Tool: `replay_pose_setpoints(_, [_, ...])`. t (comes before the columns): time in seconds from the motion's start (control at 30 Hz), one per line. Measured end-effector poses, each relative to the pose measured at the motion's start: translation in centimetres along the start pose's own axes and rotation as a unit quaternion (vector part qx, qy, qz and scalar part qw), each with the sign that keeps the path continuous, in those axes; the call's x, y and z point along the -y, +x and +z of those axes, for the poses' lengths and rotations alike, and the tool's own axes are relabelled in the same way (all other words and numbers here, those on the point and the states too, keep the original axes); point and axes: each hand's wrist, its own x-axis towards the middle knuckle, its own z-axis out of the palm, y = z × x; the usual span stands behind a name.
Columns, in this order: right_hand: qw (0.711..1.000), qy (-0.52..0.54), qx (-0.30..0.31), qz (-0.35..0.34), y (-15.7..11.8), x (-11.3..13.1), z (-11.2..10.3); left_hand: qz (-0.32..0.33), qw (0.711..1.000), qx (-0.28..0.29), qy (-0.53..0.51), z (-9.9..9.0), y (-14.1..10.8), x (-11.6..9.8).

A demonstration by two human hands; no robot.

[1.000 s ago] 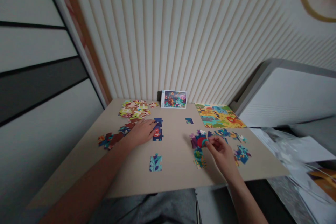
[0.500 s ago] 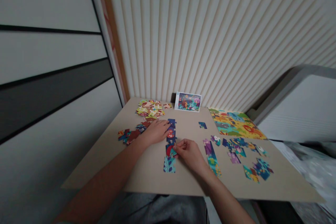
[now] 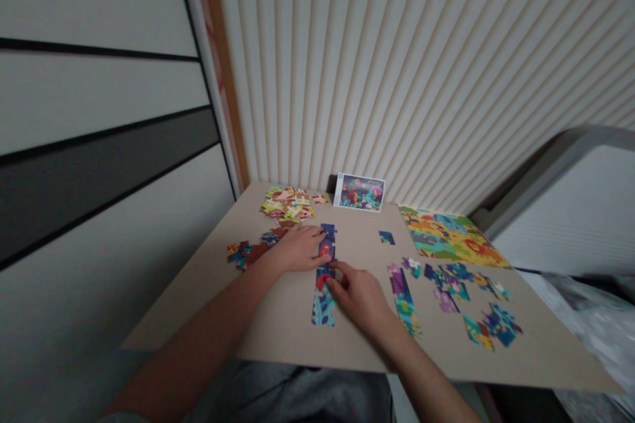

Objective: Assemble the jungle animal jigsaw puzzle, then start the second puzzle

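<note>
A vertical strip of joined puzzle pieces point(image 3: 323, 309) lies on the beige table point(image 3: 278, 337) in front of me, blue at the top and teal at the bottom. My left hand point(image 3: 298, 248) rests flat at the strip's upper left, fingers spread, fingertips on the blue and red part. My right hand point(image 3: 354, 287) touches the strip's right side around its middle, thumb and index finger apart on the red and teal piece. A dark mixed pile of pieces point(image 3: 243, 254) lies left of my left hand, partly covered by it.
A picture card point(image 3: 360, 192) stands at the back. A light pile point(image 3: 288, 203) lies back left. On the right are a finished animal puzzle point(image 3: 451, 236), a purple-green strip point(image 3: 404, 301), a single blue piece point(image 3: 387, 238) and several joined clusters point(image 3: 501, 322).
My right hand's fingers have spread from a pinch and now press on the strip. The red and teal piece sits in line with the others. The view has shifted slightly.
</note>
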Motion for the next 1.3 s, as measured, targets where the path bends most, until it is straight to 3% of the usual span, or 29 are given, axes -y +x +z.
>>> replay_pose_setpoints(0.1, [0.999,-0.013,0.027,-0.039,-0.4,0.0,0.0,0.0,1.0,0.004,-0.004,0.0,0.0,0.1])
replay_pose_setpoints(0.3, [0.998,-0.048,0.002,-0.042,-0.3,0.2,0.4,0.002,1.0,0.017,-0.012,-0.4,0.0,0.2])
replay_pose_setpoints(0.57, [0.994,-0.099,0.016,-0.046,-0.2,1.1,0.0,0.002,1.0,0.028,-0.014,-0.3,0.0,0.5])
replay_pose_setpoints(0.77, [0.997,-0.041,-0.028,-0.064,-2.7,0.9,-0.3,0.002,1.0,0.026,-0.017,-0.2,0.1,0.6])
replay_pose_setpoints(0.97, [0.997,-0.005,-0.037,-0.075,-6.2,-0.4,1.1,0.006,1.0,0.018,-0.022,0.2,0.0,0.8])
replay_pose_setpoints(1.17, [0.995,0.046,-0.051,-0.07,-5.9,-0.6,1.8,0.007,1.0,0.018,-0.017,0.1,0.0,0.8])
replay_pose_setpoints(1.3, [0.996,0.003,-0.063,-0.066,-5.6,-0.5,1.7,0.004,1.0,0.019,-0.014,0.1,0.0,0.7])
